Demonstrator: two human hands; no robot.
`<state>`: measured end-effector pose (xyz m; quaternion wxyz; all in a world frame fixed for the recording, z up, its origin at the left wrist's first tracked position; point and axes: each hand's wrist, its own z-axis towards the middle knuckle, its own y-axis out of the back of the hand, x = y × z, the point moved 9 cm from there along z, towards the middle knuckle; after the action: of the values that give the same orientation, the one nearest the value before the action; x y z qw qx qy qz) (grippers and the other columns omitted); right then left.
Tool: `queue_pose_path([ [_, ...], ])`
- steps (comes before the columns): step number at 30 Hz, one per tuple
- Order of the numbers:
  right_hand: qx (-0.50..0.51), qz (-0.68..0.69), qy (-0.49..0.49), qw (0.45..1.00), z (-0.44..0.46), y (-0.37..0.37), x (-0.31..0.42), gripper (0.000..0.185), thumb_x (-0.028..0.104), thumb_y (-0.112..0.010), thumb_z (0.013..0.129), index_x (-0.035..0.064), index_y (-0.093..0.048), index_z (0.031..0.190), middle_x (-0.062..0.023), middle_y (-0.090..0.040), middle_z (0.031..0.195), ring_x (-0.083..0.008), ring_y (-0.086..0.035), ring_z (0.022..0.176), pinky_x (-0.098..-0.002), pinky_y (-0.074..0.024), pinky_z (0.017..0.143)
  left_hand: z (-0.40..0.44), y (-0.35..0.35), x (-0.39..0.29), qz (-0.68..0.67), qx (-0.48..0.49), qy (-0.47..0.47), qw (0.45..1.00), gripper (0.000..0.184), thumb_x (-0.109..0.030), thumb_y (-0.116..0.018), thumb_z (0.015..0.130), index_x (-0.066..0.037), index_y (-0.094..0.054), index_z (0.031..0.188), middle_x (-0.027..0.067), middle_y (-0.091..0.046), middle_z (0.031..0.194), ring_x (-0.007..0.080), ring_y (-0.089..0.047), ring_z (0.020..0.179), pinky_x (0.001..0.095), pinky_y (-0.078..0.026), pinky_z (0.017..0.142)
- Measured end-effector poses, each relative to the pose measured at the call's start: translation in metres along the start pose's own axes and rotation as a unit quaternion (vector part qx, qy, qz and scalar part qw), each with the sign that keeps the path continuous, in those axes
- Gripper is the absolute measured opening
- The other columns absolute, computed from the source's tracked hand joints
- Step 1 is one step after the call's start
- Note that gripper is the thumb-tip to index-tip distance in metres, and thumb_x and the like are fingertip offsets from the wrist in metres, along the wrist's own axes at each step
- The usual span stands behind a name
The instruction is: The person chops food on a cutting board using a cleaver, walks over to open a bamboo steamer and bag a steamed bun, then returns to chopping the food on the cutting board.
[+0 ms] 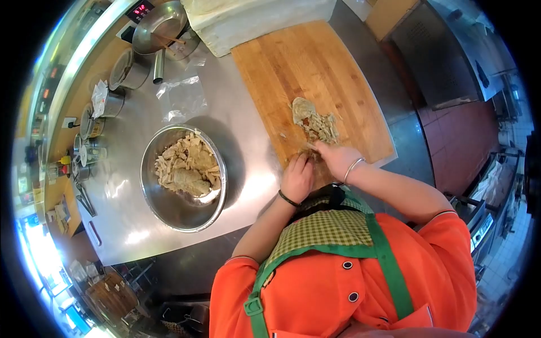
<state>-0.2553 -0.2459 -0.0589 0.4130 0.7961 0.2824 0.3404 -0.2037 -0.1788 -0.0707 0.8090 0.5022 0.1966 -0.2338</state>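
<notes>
My left hand rests on the near end of the wooden cutting board, its fingers bent over a piece of pale cooked meat, mostly hidden under them. Close beside it, my right hand is closed around what looks like a knife; the handle is covered and the blade hard to make out. Just beyond both hands lies a heap of chopped meat, with one larger uncut lump at its far end. Left of the board, a steel bowl holds cut strips and larger lumps of similar meat.
A clear plastic bag lies on the steel table beyond the bowl. Farther back are a steel pan with chopsticks and several lidded containers. Tongs lie at the left edge. A white foam box borders the board's far end.
</notes>
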Motion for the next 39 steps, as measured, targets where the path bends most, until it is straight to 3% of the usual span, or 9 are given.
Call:
queue_pose_path([
  [3, 0.041, 0.028, -0.047, 0.998, -0.010, 0.018, -0.004, 0.026, 0.011, -0.040, 0.082, 0.0128, -0.038, 0.108, -0.0157, -0.060, 0.081, -0.0332, -0.060, 0.077, -0.0426, -0.0473, 0.062, 0.004, 0.006, -0.001, -0.021, -0.016, 0.006, 1.000, 0.022, -0.004, -0.057, 0.067, 0.002, -0.055, 0.088, 0.0180, -0.051, 0.097, 0.0336, -0.050, 0.088, 0.0377, -0.044, 0.076],
  [5, 0.126, -0.047, -0.043, 0.990, -0.027, 0.010, 0.005, 0.026, 0.011, -0.039, 0.082, 0.0129, -0.038, 0.108, -0.0160, -0.060, 0.081, -0.0334, -0.060, 0.077, -0.0430, -0.0472, 0.062, 0.004, 0.005, -0.002, -0.025, 0.010, 0.009, 1.000, 0.024, -0.003, -0.056, 0.066, 0.002, -0.054, 0.089, 0.0183, -0.051, 0.097, 0.0338, -0.050, 0.089, 0.0377, -0.044, 0.077],
  [15, -0.001, 0.015, -0.008, 1.000, 0.005, -0.005, 0.003, 0.027, 0.012, -0.041, 0.082, 0.0131, -0.039, 0.108, -0.0170, -0.059, 0.082, -0.0333, -0.060, 0.078, -0.0420, -0.0473, 0.063, -0.005, 0.004, -0.004, -0.002, -0.009, -0.007, 1.000, 0.026, -0.003, -0.055, 0.066, 0.002, -0.056, 0.091, 0.0158, -0.053, 0.093, 0.0301, -0.051, 0.091, 0.0351, -0.044, 0.080],
  [18, 0.004, -0.003, -0.018, 1.000, -0.006, 0.013, -0.002, 0.028, 0.011, -0.042, 0.081, 0.0131, -0.038, 0.109, -0.0176, -0.059, 0.082, -0.0339, -0.059, 0.078, -0.0423, -0.0470, 0.064, -0.005, 0.006, -0.002, 0.012, -0.027, -0.002, 1.000, 0.027, -0.003, -0.054, 0.066, 0.003, -0.056, 0.093, 0.0156, -0.054, 0.095, 0.0302, -0.051, 0.092, 0.0349, -0.044, 0.081],
  [20, 0.127, -0.036, -0.035, 0.991, -0.025, 0.007, 0.006, 0.028, 0.010, -0.041, 0.081, 0.0132, -0.038, 0.109, -0.0180, -0.059, 0.082, -0.0342, -0.059, 0.078, -0.0427, -0.0468, 0.063, -0.006, 0.004, 0.002, -0.008, -0.013, 0.007, 1.000, 0.027, -0.003, -0.054, 0.066, 0.003, -0.056, 0.093, 0.0162, -0.054, 0.096, 0.0309, -0.050, 0.093, 0.0351, -0.043, 0.081],
  [24, 0.136, -0.043, -0.029, 0.989, -0.014, -0.006, 0.013, 0.028, 0.010, -0.041, 0.081, 0.0130, -0.038, 0.109, -0.0183, -0.059, 0.083, -0.0345, -0.059, 0.077, -0.0428, -0.0466, 0.062, -0.008, 0.004, 0.004, -0.010, -0.034, -0.006, 0.999, 0.027, -0.002, -0.054, 0.066, 0.003, -0.056, 0.093, 0.0162, -0.053, 0.095, 0.0312, -0.050, 0.091, 0.0357, -0.043, 0.081],
  [32, 0.014, 0.020, -0.023, 0.999, 0.000, 0.001, -0.002, 0.025, 0.011, -0.041, 0.081, 0.0116, -0.038, 0.107, -0.0172, -0.059, 0.078, -0.0347, -0.059, 0.074, -0.0428, -0.0466, 0.061, -0.005, 0.006, -0.001, -0.004, -0.024, -0.009, 1.000, 0.018, -0.003, -0.054, 0.066, 0.001, -0.054, 0.083, 0.0157, -0.053, 0.093, 0.0304, -0.051, 0.086, 0.0346, -0.043, 0.078],
  [35, 0.133, -0.036, -0.034, 0.990, -0.025, 0.010, 0.011, 0.026, 0.010, -0.041, 0.081, 0.0108, -0.037, 0.107, -0.0180, -0.059, 0.080, -0.0345, -0.059, 0.076, -0.0421, -0.0469, 0.062, -0.006, 0.007, -0.001, -0.018, -0.006, 0.000, 1.000, 0.019, -0.003, -0.055, 0.065, 0.001, -0.054, 0.084, 0.0147, -0.053, 0.092, 0.0298, -0.051, 0.086, 0.0346, -0.044, 0.076],
  [39, 0.108, -0.030, -0.006, 0.994, -0.017, -0.009, 0.018, 0.027, 0.010, -0.042, 0.081, 0.0112, -0.037, 0.108, -0.0193, -0.059, 0.083, -0.0344, -0.059, 0.077, -0.0421, -0.0469, 0.064, -0.009, 0.009, 0.001, -0.006, -0.046, -0.006, 0.999, 0.019, -0.003, -0.054, 0.066, 0.001, -0.054, 0.085, 0.0145, -0.053, 0.092, 0.0296, -0.050, 0.086, 0.0344, -0.044, 0.076],
])
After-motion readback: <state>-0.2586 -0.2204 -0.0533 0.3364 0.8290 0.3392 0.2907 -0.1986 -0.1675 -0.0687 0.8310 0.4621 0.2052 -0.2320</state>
